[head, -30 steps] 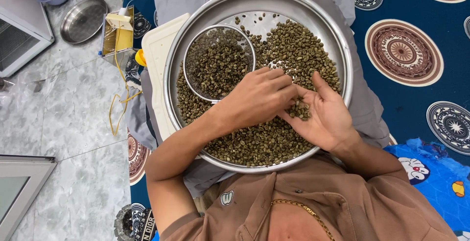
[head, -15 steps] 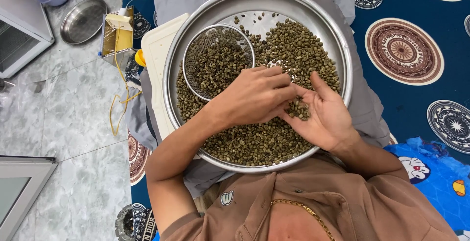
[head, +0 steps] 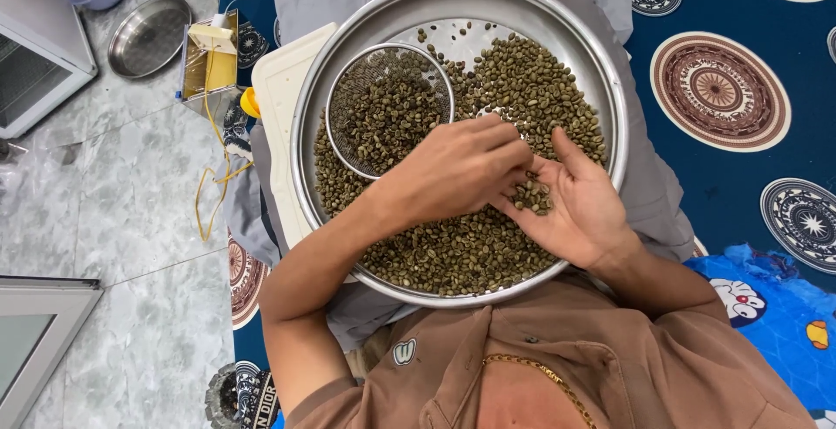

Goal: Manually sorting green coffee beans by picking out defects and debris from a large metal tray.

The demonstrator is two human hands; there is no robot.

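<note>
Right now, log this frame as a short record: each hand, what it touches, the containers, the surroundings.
left hand: palm down, fingertips at the beans in the other palm
right hand: palm up, cupped, a few beans on it
green coffee beans: spread over most of the tray
metal tray: round, on the person's lap
wire sieve: round, in the tray's left part, holds beans
surroundings: metal bowl on marble floor; patterned blue mat

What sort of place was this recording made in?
Probably a home floor used for hand-sorting. The person sits with a metal tray of greenish beans in the lap, on a patterned blue mat beside grey marble-look tiles.
</note>
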